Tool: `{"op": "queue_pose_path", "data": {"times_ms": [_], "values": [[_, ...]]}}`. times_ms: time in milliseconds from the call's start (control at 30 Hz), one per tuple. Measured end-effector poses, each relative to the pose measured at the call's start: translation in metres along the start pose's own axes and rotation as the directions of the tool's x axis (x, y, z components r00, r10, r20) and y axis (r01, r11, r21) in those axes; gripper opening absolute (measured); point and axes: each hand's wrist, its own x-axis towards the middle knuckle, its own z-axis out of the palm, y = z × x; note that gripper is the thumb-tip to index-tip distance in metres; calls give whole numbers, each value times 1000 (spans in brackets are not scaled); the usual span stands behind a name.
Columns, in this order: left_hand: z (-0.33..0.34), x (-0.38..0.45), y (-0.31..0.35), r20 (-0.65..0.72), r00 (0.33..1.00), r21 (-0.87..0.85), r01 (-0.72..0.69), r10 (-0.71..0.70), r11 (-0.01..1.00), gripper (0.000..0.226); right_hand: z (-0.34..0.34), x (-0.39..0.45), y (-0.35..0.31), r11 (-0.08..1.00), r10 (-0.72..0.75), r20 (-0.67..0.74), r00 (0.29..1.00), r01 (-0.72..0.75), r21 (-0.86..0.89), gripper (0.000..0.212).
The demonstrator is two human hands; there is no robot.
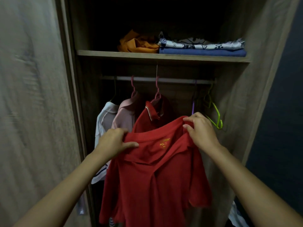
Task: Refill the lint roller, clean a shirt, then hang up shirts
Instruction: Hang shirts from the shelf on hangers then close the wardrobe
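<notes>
I hold a red polo shirt (152,174) up in front of an open wardrobe. My left hand (113,141) grips its left shoulder and my right hand (201,130) grips its right shoulder near the collar. A yellow label shows inside the neck. Behind it on the rail (177,80) hang another red shirt (147,117) on a pink hanger, a pink shirt (124,115) and a white shirt (105,122). A purple hanger (194,104) sits just above my right hand; an empty green hanger (214,112) hangs to its right.
A wooden shelf (114,54) above the rail carries a crumpled orange cloth (137,44) and folded patterned and blue clothes (201,49). Wardrobe doors stand open at left (32,95) and right (255,95). White fabric (236,217) lies at the lower right.
</notes>
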Motion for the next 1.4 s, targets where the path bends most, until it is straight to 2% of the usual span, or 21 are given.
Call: {"op": "queue_pose_path", "data": {"times_ms": [67, 133, 200, 233, 333, 400, 467, 567, 667, 733, 767, 800, 900, 967, 1033, 1167, 1300, 1400], "values": [[-2, 1, 1, -210, 978, 193, 54, -13, 980, 38, -3, -5, 2, 999, -33, -41, 999, 32, -35, 15], [-6, 1, 4, -326, 943, 239, 145, -61, 960, 30, -5, -13, 2, 985, -30, 8, 1000, 31, -172, 12], [-4, 1, 7, -257, 957, 199, 193, -139, 961, 29, -4, -21, 0, 948, 13, 134, 991, 30, -315, 15], [-1, 1, 8, -188, 973, 194, 173, -136, 966, 28, -2, -25, 0, 940, 33, 174, 984, 28, -340, 19], [2, -2, 12, 17, 998, 73, -59, 58, 996, 37, -1, -29, 4, 954, 52, 157, 986, -3, -300, 30], [-1, -1, 16, 83, 987, 2, -140, 139, 990, 41, 1, -30, 7, 944, 59, 218, 974, 16, -330, 36], [-3, 2, 19, 70, 994, 72, -94, 89, 993, 42, 3, -30, 11, 935, 102, 284, 953, 6, -354, 39], [-4, 9, 27, -50, 999, 286, 27, -14, 958, 42, 3, -29, 9, 938, 149, 323, 935, -30, -346, 41], [-5, 18, 43, -153, 986, 263, 98, -59, 960, 27, 1, -25, 1, 938, 163, 431, 887, -4, -346, 33], [-6, 24, 51, -176, 981, 238, 120, -78, 964, 25, 1, -17, -4, 961, 188, 474, 860, -61, -270, 17], [-6, 26, 54, -174, 982, 239, 120, -79, 964, 25, 0, -9, -4, 973, 190, 450, 872, -106, -206, 10], [-6, 28, 56, -168, 983, 241, 117, -78, 963, 25, -1, 2, -2, 978, 197, 389, 900, -156, -136, 12], [-3, 31, 58, -152, 984, 238, 123, -88, 963, 26, -6, 46, 10, 959, 275, 78, 958, -279, 54, 22], [1, 33, 58, -140, 985, 231, 130, -99, 964, 26, -8, 80, 23, 938, 335, -75, 939, -324, 125, 18], [4, 37, 57, -140, 984, 236, 144, -114, 961, 25, -4, 114, 38, 917, 394, -123, 911, -381, 115, 26], [11, 43, 44, -99, 986, 272, 156, -134, 949, 22, 22, 158, 57, 832, 551, 36, 834, -552, 46, 47], [14, 52, 31, -15, 987, 287, 160, -162, 945, 25, 38, 190, 69, 831, 556, 221, 801, -542, -123, 52], [13, 53, 29, 10, 984, 247, 169, -177, 954, 27, 45, 207, 78, 850, 524, 289, 801, -513, -122, 57]]}}
